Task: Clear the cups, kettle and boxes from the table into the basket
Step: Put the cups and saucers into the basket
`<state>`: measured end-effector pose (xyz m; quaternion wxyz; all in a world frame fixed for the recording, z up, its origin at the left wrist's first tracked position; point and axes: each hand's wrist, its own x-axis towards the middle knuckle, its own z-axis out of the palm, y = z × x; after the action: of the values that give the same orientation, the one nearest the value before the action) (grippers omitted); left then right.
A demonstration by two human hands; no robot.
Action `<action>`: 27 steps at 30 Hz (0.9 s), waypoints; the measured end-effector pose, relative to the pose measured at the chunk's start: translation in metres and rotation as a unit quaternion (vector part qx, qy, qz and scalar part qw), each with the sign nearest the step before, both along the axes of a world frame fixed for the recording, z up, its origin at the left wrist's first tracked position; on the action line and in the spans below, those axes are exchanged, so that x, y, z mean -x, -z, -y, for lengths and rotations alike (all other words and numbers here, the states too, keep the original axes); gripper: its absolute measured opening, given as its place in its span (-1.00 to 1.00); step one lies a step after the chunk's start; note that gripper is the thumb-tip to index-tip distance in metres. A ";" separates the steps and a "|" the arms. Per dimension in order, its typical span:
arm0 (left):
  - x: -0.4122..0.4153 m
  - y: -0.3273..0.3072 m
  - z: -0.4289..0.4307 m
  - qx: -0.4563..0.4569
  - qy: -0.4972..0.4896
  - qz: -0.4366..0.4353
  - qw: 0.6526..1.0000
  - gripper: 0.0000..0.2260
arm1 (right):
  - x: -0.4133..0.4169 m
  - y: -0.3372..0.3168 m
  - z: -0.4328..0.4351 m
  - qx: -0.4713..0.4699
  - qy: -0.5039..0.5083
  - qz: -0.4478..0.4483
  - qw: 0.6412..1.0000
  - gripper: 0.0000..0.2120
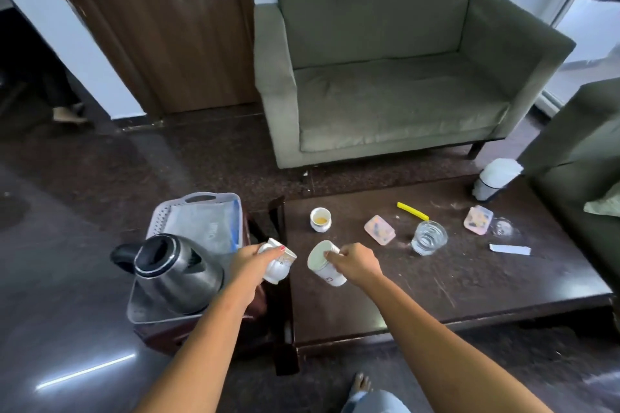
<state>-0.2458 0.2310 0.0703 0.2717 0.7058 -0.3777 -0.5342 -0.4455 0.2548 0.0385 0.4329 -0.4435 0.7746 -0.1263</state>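
Note:
My left hand point(255, 260) grips a white cup point(277, 270), tilted, between the grey basket point(201, 199) and the dark table point(469, 288). My right hand point(355, 263) holds a second white cup point(323, 265), tipped on its side over the table's left end. The steel kettle point(174, 270) stands in the basket's near end. A third small cup point(320, 219) with yellowish liquid stands on the table. Two pink boxes point(379, 229) point(478, 219) lie further right, with a clear glass point(429, 237) between them.
On the table also lie a yellow stick point(412, 210), a white paper strip point(510, 249) and a white container point(496, 179) at the far right corner. A grey-green sofa point(402, 77) stands behind the table, another seat at the right edge. My bare foot point(360, 384) is below.

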 end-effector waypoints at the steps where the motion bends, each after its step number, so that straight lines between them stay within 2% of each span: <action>1: -0.008 -0.001 0.006 0.013 0.003 0.013 1.000 -0.89 | -0.009 0.000 0.006 0.002 -0.015 -0.003 1.000 -0.65; 4: -0.029 -0.003 0.027 0.037 0.032 0.054 0.997 -0.92 | -0.031 0.000 0.029 0.017 -0.069 -0.030 0.997 -0.72; 9: -0.060 -0.008 0.067 0.077 0.072 0.158 0.982 -0.82 | -0.056 -0.004 0.067 0.072 -0.125 -0.068 0.987 -0.74; 15: -0.113 -0.024 0.122 0.139 0.099 0.233 0.957 -0.89 | -0.086 -0.015 0.108 0.098 -0.219 -0.084 0.967 -0.76; 18: -0.150 -0.023 0.145 0.175 0.159 0.333 0.913 -0.72 | -0.105 -0.020 0.125 0.111 -0.257 -0.101 0.955 -0.79; 21: -0.189 -0.012 0.170 0.153 0.237 0.388 0.877 -0.60 | -0.131 -0.016 0.143 0.123 -0.285 -0.120 0.943 -0.85; 24: -0.221 0.012 0.198 0.134 0.327 0.412 0.840 -0.62 | -0.165 -0.006 0.163 0.130 -0.306 -0.170 0.927 -0.84; 27: -0.248 0.044 0.224 0.116 0.430 0.443 0.778 -0.63 | -0.209 0.014 0.187 0.141 -0.318 -0.234 0.908 -0.79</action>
<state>0.0024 0.0073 0.0264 -0.1042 0.5917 -0.7797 -0.1764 -0.2366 0.0677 0.0242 0.1897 -0.7393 0.6459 0.0174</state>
